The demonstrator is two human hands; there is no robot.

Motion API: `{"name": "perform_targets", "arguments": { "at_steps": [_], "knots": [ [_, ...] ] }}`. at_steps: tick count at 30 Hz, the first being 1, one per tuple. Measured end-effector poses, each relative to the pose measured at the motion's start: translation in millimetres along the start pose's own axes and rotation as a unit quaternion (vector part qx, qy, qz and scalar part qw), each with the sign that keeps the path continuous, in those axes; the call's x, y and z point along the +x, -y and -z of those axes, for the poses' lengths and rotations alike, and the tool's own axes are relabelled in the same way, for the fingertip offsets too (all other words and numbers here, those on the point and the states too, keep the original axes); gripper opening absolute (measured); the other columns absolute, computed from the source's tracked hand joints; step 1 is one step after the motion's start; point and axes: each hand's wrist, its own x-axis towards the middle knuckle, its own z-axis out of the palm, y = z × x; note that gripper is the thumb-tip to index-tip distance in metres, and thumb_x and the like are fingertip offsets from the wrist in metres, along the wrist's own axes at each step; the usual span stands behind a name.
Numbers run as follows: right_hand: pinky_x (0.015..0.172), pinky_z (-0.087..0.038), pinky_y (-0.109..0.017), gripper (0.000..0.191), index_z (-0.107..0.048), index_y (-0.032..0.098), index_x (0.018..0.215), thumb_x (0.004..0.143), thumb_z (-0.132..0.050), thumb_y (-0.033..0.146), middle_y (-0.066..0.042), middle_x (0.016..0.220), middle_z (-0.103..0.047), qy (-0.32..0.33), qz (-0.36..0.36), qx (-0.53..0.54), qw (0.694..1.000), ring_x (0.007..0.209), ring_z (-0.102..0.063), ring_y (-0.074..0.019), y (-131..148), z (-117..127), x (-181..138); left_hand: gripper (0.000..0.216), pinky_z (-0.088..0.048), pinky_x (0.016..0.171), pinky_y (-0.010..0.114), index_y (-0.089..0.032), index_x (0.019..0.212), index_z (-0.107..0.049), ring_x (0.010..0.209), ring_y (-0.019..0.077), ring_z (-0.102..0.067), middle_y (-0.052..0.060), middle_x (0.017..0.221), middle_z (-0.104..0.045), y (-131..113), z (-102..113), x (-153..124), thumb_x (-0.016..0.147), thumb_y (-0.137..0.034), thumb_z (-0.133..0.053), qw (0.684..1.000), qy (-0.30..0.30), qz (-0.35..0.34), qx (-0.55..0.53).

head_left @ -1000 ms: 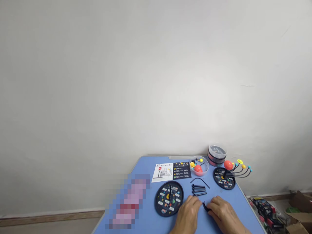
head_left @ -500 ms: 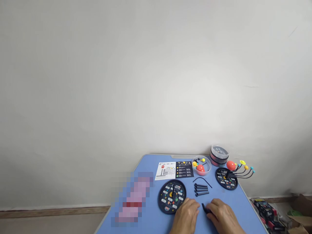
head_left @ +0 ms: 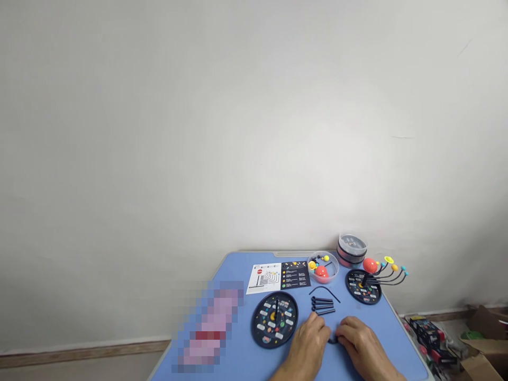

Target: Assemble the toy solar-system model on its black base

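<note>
- The left hand (head_left: 307, 341) was curled, its fingertips close to the left end of a small black piece (head_left: 332, 341); whether that end was gripped could not be told.
- By the right hand (head_left: 359, 341), also curled, the black piece was pinched low over the blue table (head_left: 234, 264), its ends partly hidden by fingers.
- Black sticks (head_left: 323, 305) were laid just beyond the left fingertips, and a bent rod (head_left: 325, 289) behind them.
- A round base (head_left: 264, 323) was placed left of the left hand.
- Farther back, a leaflet (head_left: 264, 279), a clear tub (head_left: 337, 276) of balls and a ball model (head_left: 363, 291) were set out.
</note>
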Motion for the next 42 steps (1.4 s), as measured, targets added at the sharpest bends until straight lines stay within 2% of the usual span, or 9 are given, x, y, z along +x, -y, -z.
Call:
{"name": "perform_targets", "arguments": {
  "at_steps": [6,9,11,14,19,26,33,38,42],
  "knots": [
    [0.082,-0.055,-0.029,0.027,-0.07,0.021,0.099,0.09,-0.047,0.01,-0.007,0.103,-0.071,-0.069,0.013,-0.002,0.998,0.095,-0.068,-0.0202,-6,-2,-2,0.021,-0.054,0.068,0.028,-0.02,0.08,-0.063,0.081,0.0195,-0.064,0.001,0.083,-0.067,1,6,-9,0.084,-0.001,-0.053,1.0,-0.007,0.009,0.015],
    [0.087,-0.056,-0.031,0.027,-0.069,0.02,0.109,0.092,-0.049,0.014,-0.009,0.11,-0.073,-0.089,0.059,-0.052,0.993,0.1,-0.069,-0.0215,-14,-6,-12,0.018,-0.055,0.08,0.028,-0.019,0.102,-0.064,0.097,0.0205,-0.066,0.004,0.102,-0.072,5,2,-22,0.089,-0.009,-0.055,0.997,-0.013,-0.066,0.035],
    [0.091,-0.056,-0.032,0.03,-0.067,0.019,0.12,0.093,-0.054,0.019,-0.01,0.119,-0.072,-0.08,0.113,-0.095,0.986,0.108,-0.068,-0.0234,-22,-11,-19,0.034,-0.053,0.09,0.029,-0.016,0.124,-0.057,0.113,0.0231,-0.062,0.009,0.123,-0.068,11,-5,-31,0.092,-0.025,-0.06,0.989,-0.026,-0.125,0.069],
    [0.094,-0.055,-0.032,0.043,-0.059,0.021,0.133,0.09,-0.061,0.029,-0.01,0.13,-0.065,-0.055,0.168,-0.136,0.975,0.116,-0.064,-0.0257,-31,-23,-25,0.052,-0.05,0.096,0.031,-0.015,0.138,-0.047,0.12,0.0237,-0.06,0.01,0.133,-0.064,21,-15,-42,0.093,-0.038,-0.059,0.985,-0.017,-0.131,0.112],
    [0.099,-0.052,-0.035,0.052,-0.051,0.02,0.141,0.092,-0.058,0.037,-0.012,0.14,-0.054,-0.023,0.163,-0.148,0.975,0.125,-0.056,-0.0275,-33,-33,-20,0.063,-0.051,0.097,0.035,-0.014,0.143,-0.042,0.12,0.0282,-0.061,0.015,0.136,-0.061,30,-27,-46,0.091,-0.045,-0.061,0.985,-0.014,-0.116,0.126],
    [0.103,-0.049,-0.033,0.051,-0.046,0.026,0.145,0.094,-0.051,0.02,-0.008,0.143,-0.052,-0.035,0.091,-0.1,0.99,0.128,-0.053,-0.0236,-38,-25,-24,0.061,-0.048,0.098,0.03,-0.018,0.147,-0.037,0.121,0.0246,-0.06,0.011,0.135,-0.063,30,-21,-50,0.094,-0.042,-0.057,0.984,-0.035,-0.11,0.134],
    [0.091,-0.055,-0.026,0.053,-0.043,0.037,0.145,0.094,-0.054,0.048,-0.003,0.135,-0.059,-0.003,0.174,-0.148,0.973,0.117,-0.063,-0.0222,-53,-39,-36,0.055,-0.043,0.1,0.026,-0.018,0.14,-0.049,0.121,0.0195,-0.058,0.007,0.133,-0.065,27,-6,-47,0.099,-0.055,-0.041,0.972,-0.052,-0.161,0.161],
    [0.093,-0.053,-0.024,0.057,-0.043,0.033,0.146,0.093,-0.055,0.049,-0.004,0.136,-0.06,-0.048,0.183,-0.154,0.97,0.118,-0.062,-0.0213,-54,-43,-34,0.064,-0.042,0.101,0.028,-0.019,0.145,-0.044,0.122,0.0209,-0.057,0.008,0.132,-0.065,30,-12,-44,0.096,-0.061,-0.041,0.976,-0.053,-0.158,0.138],
    [0.095,-0.052,-0.027,0.055,-0.046,0.031,0.144,0.092,-0.056,0.05,-0.006,0.137,-0.058,-0.032,0.171,-0.158,0.972,0.121,-0.061,-0.0229,-53,-43,-29,0.068,-0.044,0.101,0.029,-0.018,0.148,-0.037,0.122,0.0225,-0.058,0.011,0.134,-0.064,34,-18,-45,0.096,-0.062,-0.039,0.979,-0.046,-0.145,0.133]
  ]
}}
